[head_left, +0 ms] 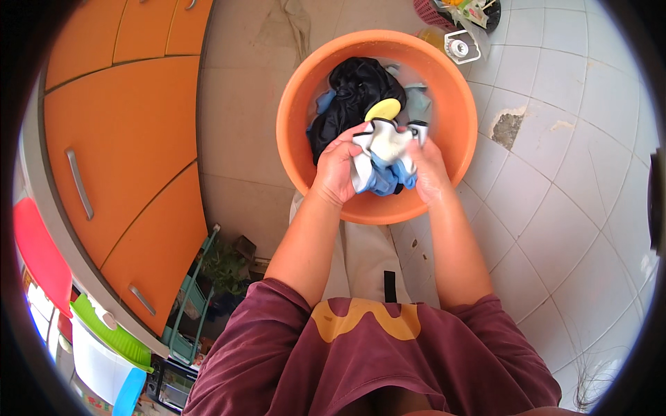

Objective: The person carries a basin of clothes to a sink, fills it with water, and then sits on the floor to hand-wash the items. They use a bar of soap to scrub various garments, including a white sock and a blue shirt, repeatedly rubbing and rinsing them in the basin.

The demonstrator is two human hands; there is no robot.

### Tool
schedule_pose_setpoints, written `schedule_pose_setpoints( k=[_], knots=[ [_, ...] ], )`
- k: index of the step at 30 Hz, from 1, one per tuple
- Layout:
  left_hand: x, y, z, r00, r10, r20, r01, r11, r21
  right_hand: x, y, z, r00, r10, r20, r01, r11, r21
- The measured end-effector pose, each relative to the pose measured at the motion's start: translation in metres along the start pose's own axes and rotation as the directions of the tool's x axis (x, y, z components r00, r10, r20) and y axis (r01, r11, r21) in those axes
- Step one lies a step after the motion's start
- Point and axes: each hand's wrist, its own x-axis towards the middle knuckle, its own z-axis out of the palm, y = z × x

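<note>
Over a round orange basin (pixel 291 114), both my hands grip a white and blue garment (pixel 388 143) with dark trim. My left hand (pixel 338 166) is closed on its left side. The right hand (pixel 429 170), slightly blurred, is closed on the opposite side. The cloth is bunched between them, so its kind cannot be made out. A flat yellow oval piece (pixel 383 109) shows just beyond it, against the black cloth (pixel 357 90) heaped in the basin. Greyish-green cloth (pixel 417 102) lies at the right inside the basin, and a bit of blue cloth (pixel 325 101) at the left.
Orange cabinets (pixel 125 125) with metal handles line the left. Beyond the basin at right stand a container with a white handle (pixel 459 48) and a pink basket (pixel 433 14). A wall tile is broken (pixel 507 127). A green rack (pixel 194 298) and leafy greens (pixel 225 267) are at lower left.
</note>
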Motion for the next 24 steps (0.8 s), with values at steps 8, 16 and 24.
schedule_pose_setpoints(
  k=[8, 16, 24],
  knots=[
    [0.002, -0.011, -0.035, 0.994, 0.105, -0.041, -0.075, 0.886, 0.458, 0.007, -0.007, 0.008, 0.971, -0.138, -0.197, 0.159, 0.982, 0.099],
    [0.019, -0.017, -0.024, 0.977, 0.14, -0.161, -0.163, 0.977, -0.137, -0.024, -0.005, 0.041, 0.771, -0.562, 0.3, 0.595, 0.47, -0.652],
    [0.008, -0.04, 0.017, 0.973, -0.036, -0.23, -0.044, 0.942, -0.334, 0.027, 0.026, 0.067, 0.782, -0.619, 0.074, 0.312, 0.285, -0.906]
  ],
)
